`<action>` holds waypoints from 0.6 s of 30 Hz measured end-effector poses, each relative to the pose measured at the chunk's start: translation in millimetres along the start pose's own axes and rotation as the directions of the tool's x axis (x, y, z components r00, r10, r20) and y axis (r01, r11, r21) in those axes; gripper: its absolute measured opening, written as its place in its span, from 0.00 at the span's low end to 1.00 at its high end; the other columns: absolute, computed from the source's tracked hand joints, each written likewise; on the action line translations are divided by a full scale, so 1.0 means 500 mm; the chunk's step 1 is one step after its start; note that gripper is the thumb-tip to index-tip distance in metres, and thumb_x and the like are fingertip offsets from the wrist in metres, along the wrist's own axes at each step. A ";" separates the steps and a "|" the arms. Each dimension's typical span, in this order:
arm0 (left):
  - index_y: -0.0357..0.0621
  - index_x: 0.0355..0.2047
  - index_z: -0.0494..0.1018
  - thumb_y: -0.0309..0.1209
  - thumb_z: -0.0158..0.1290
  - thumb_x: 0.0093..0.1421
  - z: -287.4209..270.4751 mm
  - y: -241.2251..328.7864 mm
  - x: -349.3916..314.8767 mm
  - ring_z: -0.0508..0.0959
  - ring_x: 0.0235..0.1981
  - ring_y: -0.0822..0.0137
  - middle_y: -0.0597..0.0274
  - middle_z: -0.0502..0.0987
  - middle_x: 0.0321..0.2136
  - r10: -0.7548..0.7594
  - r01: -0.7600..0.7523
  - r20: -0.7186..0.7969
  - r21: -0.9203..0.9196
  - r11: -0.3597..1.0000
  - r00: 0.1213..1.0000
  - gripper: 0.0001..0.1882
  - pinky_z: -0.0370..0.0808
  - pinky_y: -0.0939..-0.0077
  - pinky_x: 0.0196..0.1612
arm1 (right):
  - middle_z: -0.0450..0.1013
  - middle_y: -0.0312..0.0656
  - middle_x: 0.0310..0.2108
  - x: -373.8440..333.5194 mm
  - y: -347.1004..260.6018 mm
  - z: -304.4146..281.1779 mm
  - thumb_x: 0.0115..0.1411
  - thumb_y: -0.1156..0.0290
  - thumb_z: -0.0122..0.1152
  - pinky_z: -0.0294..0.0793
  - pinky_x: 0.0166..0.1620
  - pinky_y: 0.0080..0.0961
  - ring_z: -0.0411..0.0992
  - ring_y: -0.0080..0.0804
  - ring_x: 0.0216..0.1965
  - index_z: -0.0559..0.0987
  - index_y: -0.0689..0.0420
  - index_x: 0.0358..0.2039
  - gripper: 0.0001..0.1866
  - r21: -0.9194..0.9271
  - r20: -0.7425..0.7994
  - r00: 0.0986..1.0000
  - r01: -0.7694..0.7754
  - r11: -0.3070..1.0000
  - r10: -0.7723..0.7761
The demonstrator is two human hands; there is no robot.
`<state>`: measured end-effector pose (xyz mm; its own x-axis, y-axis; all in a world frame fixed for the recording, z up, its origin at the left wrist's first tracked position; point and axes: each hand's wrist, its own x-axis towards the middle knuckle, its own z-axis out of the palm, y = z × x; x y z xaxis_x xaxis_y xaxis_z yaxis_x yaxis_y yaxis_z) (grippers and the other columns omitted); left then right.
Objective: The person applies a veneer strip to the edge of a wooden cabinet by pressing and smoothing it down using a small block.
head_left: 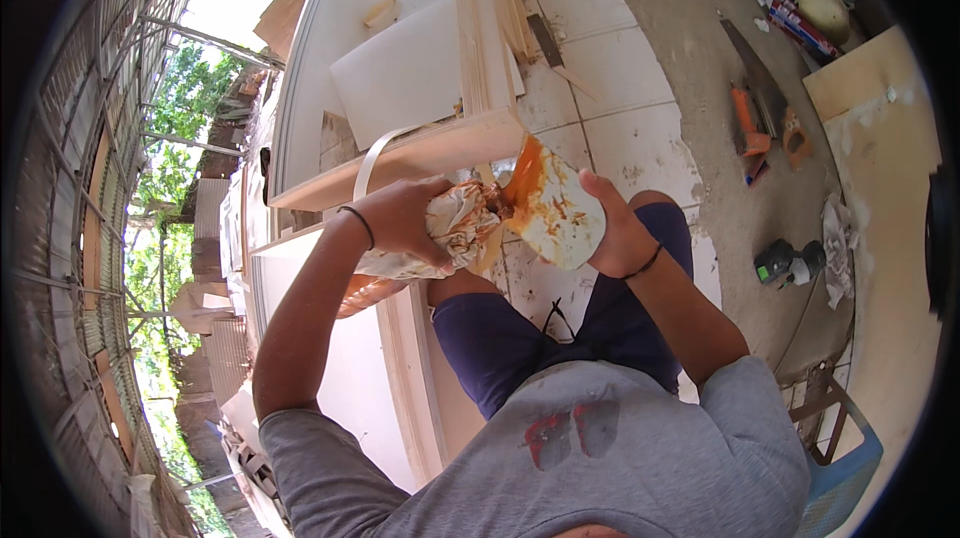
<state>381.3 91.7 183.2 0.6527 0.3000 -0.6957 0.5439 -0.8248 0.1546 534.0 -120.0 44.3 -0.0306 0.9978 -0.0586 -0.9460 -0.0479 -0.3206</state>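
Observation:
My left hand [398,223] is closed round a crumpled, whitish plastic bag [463,228] stained orange-brown, its gathered opening pointing right. In my right hand [618,236] is a flat white board piece [572,223], gripped along its right edge with the thumb on top. Wet-looking orange-brown paste [526,173] covers its upper left and is smeared in patches across the middle. The bag's mouth meets or nearly meets the board's left edge; I cannot tell whether they touch. Both are held above my lap, beside a wooden cabinet frame [440,153].
A thin pale strip [372,166] curves up by the frame. Inside the cabinet lies a white panel [400,63]. On the floor to the right are a handsaw [755,68], an orange-handled tool [747,123] and a dark power tool [790,262]. A blue chair [848,463] stands lower right.

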 end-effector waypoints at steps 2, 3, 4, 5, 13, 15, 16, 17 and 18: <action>0.40 0.58 0.65 0.46 0.73 0.30 0.010 -0.008 0.027 0.78 0.47 0.48 0.43 0.78 0.43 0.048 -0.050 -0.050 -0.052 0.997 0.998 0.53 0.73 0.63 0.52 | 0.73 0.44 0.51 -0.004 -0.024 -0.012 0.65 0.46 0.49 0.79 0.46 0.30 0.75 0.30 0.48 0.64 0.59 0.61 0.34 -0.093 0.019 0.998 0.067 0.993 -0.065; 0.40 0.58 0.65 0.46 0.73 0.30 0.015 -0.010 0.039 0.78 0.47 0.48 0.43 0.78 0.43 0.053 -0.056 -0.068 -0.057 0.997 0.996 0.53 0.73 0.63 0.52 | 0.72 0.43 0.53 -0.005 -0.034 -0.014 0.64 0.46 0.51 0.78 0.48 0.27 0.74 0.28 0.50 0.63 0.60 0.62 0.35 -0.162 0.042 0.990 0.136 0.977 -0.131; 0.40 0.58 0.65 0.46 0.73 0.30 0.021 -0.009 0.054 0.78 0.47 0.48 0.43 0.78 0.43 0.099 -0.114 -0.138 -0.101 0.988 0.985 0.53 0.72 0.62 0.53 | 0.72 0.43 0.53 -0.008 -0.048 -0.015 0.64 0.46 0.51 0.78 0.48 0.27 0.74 0.28 0.50 0.63 0.60 0.62 0.35 -0.187 0.046 0.990 0.140 0.972 -0.134; 0.41 0.58 0.65 0.46 0.74 0.30 0.031 -0.015 0.068 0.77 0.47 0.47 0.43 0.78 0.43 0.136 -0.168 -0.208 -0.142 0.976 0.969 0.53 0.72 0.62 0.53 | 0.71 0.43 0.53 -0.008 -0.055 -0.016 0.63 0.45 0.53 0.76 0.50 0.27 0.73 0.28 0.51 0.63 0.62 0.62 0.38 -0.263 0.064 0.972 0.234 0.936 -0.225; 0.43 0.59 0.62 0.43 0.74 0.34 0.125 -0.020 0.171 0.75 0.50 0.46 0.45 0.76 0.46 0.197 -0.330 -0.478 -0.212 0.920 0.856 0.52 0.71 0.58 0.52 | 0.70 0.45 0.54 -0.020 -0.088 -0.019 0.55 0.38 0.60 0.70 0.55 0.26 0.70 0.28 0.52 0.63 0.69 0.61 0.49 -0.502 0.175 0.925 0.379 0.777 -0.338; 0.43 0.59 0.61 0.44 0.74 0.34 0.152 -0.022 0.197 0.74 0.51 0.45 0.44 0.76 0.47 0.227 -0.400 -0.526 -0.241 0.884 0.820 0.52 0.71 0.58 0.53 | 0.69 0.48 0.56 -0.029 -0.096 -0.028 0.56 0.38 0.57 0.69 0.57 0.29 0.70 0.32 0.55 0.62 0.69 0.61 0.48 -0.520 0.205 0.924 0.383 0.763 -0.324; 0.43 0.59 0.60 0.45 0.74 0.34 0.164 -0.021 0.211 0.74 0.51 0.44 0.43 0.75 0.48 0.252 -0.458 -0.560 -0.264 0.849 0.789 0.53 0.71 0.58 0.54 | 0.67 0.49 0.57 -0.036 -0.101 -0.034 0.56 0.38 0.56 0.68 0.58 0.32 0.69 0.35 0.56 0.61 0.68 0.62 0.48 -0.438 0.189 0.931 0.363 0.822 -0.311; 0.43 0.59 0.60 0.45 0.74 0.34 0.178 -0.015 0.228 0.74 0.51 0.44 0.43 0.75 0.48 0.247 -0.460 -0.567 -0.270 0.846 0.786 0.53 0.71 0.58 0.54 | 0.66 0.50 0.59 -0.043 -0.103 -0.043 0.57 0.38 0.54 0.68 0.59 0.35 0.68 0.37 0.58 0.61 0.67 0.62 0.47 -0.347 0.168 0.940 0.338 0.875 -0.296; 0.43 0.60 0.60 0.45 0.74 0.34 0.192 -0.005 0.247 0.74 0.52 0.44 0.43 0.75 0.48 0.204 -0.457 -0.602 -0.302 0.837 0.772 0.53 0.71 0.58 0.54 | 0.66 0.50 0.59 -0.041 -0.104 -0.061 0.57 0.38 0.54 0.68 0.59 0.35 0.68 0.37 0.58 0.61 0.67 0.62 0.47 -0.354 0.170 0.943 0.331 0.875 -0.288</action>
<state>409.9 84.8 29.3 0.9324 0.3515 -0.0837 0.3164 -0.6823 0.6590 593.7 -139.5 33.5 0.1885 0.9620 0.1973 -0.7232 0.2719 -0.6349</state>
